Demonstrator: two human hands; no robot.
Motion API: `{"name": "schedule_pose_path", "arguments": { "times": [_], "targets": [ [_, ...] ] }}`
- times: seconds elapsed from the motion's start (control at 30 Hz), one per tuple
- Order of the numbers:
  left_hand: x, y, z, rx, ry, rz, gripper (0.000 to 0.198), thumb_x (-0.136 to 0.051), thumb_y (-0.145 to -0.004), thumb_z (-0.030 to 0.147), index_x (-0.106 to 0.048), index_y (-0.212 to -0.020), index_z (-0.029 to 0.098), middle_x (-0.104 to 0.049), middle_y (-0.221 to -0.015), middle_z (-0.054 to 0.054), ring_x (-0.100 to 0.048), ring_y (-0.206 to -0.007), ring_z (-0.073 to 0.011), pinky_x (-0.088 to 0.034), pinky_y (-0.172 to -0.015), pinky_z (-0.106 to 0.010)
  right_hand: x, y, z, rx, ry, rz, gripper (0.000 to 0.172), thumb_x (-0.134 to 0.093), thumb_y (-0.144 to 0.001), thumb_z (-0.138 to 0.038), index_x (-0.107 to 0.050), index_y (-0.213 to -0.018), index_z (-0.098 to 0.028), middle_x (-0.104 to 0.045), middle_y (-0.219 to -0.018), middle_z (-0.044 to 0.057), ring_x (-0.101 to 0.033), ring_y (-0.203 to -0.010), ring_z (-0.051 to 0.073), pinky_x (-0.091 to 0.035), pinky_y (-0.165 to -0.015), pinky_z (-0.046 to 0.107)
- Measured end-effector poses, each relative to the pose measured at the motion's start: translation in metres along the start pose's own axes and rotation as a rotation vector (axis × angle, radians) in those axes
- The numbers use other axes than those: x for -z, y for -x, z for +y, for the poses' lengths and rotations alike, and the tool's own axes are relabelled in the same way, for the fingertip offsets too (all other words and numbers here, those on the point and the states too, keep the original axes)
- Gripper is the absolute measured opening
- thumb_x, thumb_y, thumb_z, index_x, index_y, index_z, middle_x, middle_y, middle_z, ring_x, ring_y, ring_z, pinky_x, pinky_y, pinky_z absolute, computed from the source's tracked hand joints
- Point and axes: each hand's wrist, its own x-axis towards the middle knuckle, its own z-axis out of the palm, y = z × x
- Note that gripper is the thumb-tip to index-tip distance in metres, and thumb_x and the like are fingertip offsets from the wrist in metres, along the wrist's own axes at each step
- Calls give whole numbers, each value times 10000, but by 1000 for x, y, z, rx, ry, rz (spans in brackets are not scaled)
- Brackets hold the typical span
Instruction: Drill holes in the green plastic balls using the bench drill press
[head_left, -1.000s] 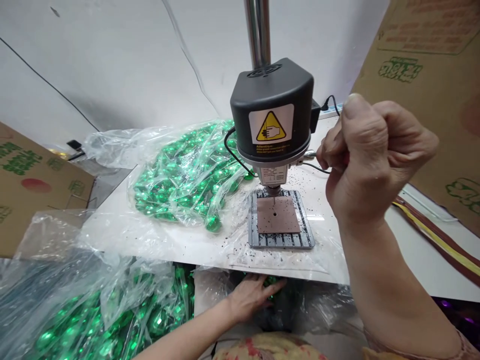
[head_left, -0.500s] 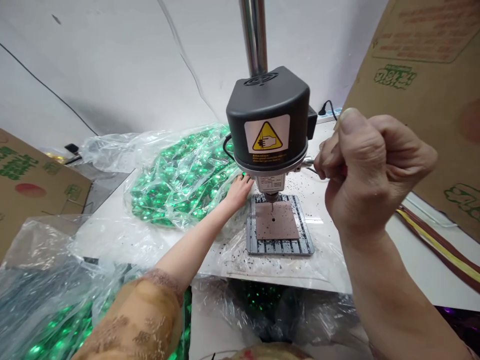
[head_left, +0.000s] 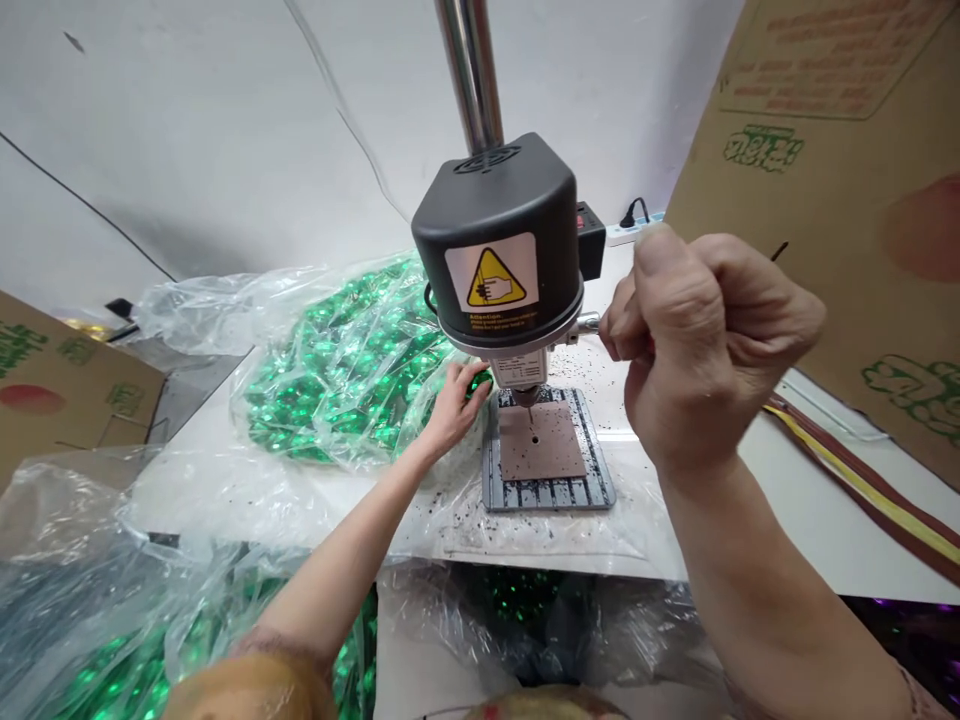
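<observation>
A small bench drill press [head_left: 499, 235] with a black motor housing stands in front of me. My right hand [head_left: 697, 340] is closed in a fist around its feed handle [head_left: 589, 324]. Beneath the chuck, a brown square board [head_left: 544, 455] with a dark hole lies on the slotted metal base [head_left: 551, 495]. My left hand [head_left: 455, 405] has its fingers curled over a shiny green piece [head_left: 480, 380], just left of the chuck. Behind that hand, a clear plastic bag [head_left: 330, 370] full of shiny green pieces rests on the table.
Dark shavings are scattered on the white table [head_left: 195, 470] and around the base. Cardboard boxes stand at the right [head_left: 832, 200] and left [head_left: 75, 380]. A brown and yellow strap [head_left: 862, 480] lies at right. More bagged green pieces [head_left: 135, 650] sit below the table's front edge.
My left hand has drawn back from the bag, and a green piece now shows in its fingers. My right hand stays on the handle. The view has shifted slightly to the right.
</observation>
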Motion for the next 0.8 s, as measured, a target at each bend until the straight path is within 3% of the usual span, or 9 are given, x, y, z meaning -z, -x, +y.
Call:
{"name": "schedule_pose_path", "arguments": {
  "times": [0.13,0.23,0.37,0.53,0.8],
  "targets": [
    [3,38,23,396,632,-156,460,-544,-955,551,-544,-1316,266,-652,-1079,-71,-643,-787,-168,-543,-655,-305,-1,0,1,7,-7,9,433,-627,-890,-268,-417,-514,-234,-373,-456,-45,-346,-423,106,-264,-441,342],
    [-4,53,35,482,829,-162,526,-690,-873,493,-534,-1327,279,-659,-1092,-63,-667,-792,-170,-556,-680,-315,0,-1,4,24,-32,7,439,-639,-884,-282,-413,-510,-234,-367,-448,-47,-333,-414,106,-263,-433,342],
    [-13,57,37,444,720,-184,585,-719,-856,513,-541,-1352,261,-679,-1092,-61,-654,-761,-151,-543,-673,-292,2,0,5,-6,-12,-6,443,-652,-878,-366,-422,-517,-249,-396,-459,-43,-337,-420,116,-281,-445,350],
    [-23,57,32,245,519,-131,599,-767,-807,529,-597,-1284,209,-693,-1158,-86,-650,-1013,-209,-533,-884,-332,2,0,4,-20,23,-17,457,-650,-866,-467,-425,-528,-258,-403,-474,-33,-343,-447,127,-305,-470,359],
    [-37,61,29,214,316,-131,551,-808,-776,445,-638,-1251,224,-708,-1034,-58,-637,-828,-181,-532,-767,-327,1,0,2,-1,-14,-17,439,-646,-890,-340,-428,-523,-235,-377,-461,-49,-343,-437,92,-308,-471,319]
  ]
}}
